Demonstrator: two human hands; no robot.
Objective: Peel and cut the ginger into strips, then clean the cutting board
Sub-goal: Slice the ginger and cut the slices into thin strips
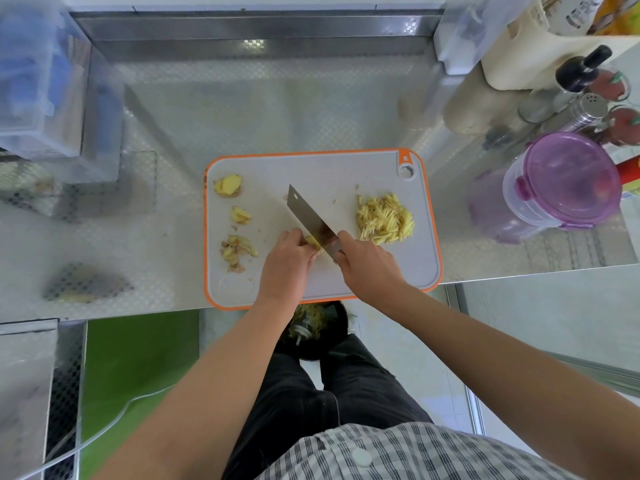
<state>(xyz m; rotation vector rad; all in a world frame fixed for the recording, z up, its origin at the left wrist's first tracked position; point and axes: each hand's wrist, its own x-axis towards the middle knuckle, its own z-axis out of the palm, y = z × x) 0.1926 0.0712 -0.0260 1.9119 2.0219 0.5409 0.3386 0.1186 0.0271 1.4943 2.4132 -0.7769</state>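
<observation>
Orange-rimmed cutting board point(346, 174): we find it flat on the steel counter point(277, 109), with its near edge right at the counter's front lip.
Left hand point(287, 261): fingers are curled over a small ginger piece point(311, 241), pinning it to the board just beside the blade.
Right hand point(367, 268): clenched round the handle of the cleaver point(308, 216). The blade slants away from us with its edge down at the ginger piece.
Cut strips point(384, 220): heaped on the board's right side, apart from the blade.
Remaining stock: one ginger chunk point(228, 185) sits at the far-left corner, with a few slices point(240, 215) nearer us.
Peel scraps point(237, 251): piled at the left, near the left hand.
Step in hand: we judge this to be the cutting of a piece into strips. Cleaning has not begun.
Hazard 1: the piece is small and the fingertips sit right against the blade. A knuckle pushed forward of the blade face would be cut.
Hazard 2: a short stub may roll under the edge, giving uneven strips or a skidding blade.
Hazard 3: the board lies at the lip, so hard chopping could walk it off toward the bin point(311, 330) below.
Hazard 4: the peel lies close to the slices, and a careless sweep would mix the two.
</observation>
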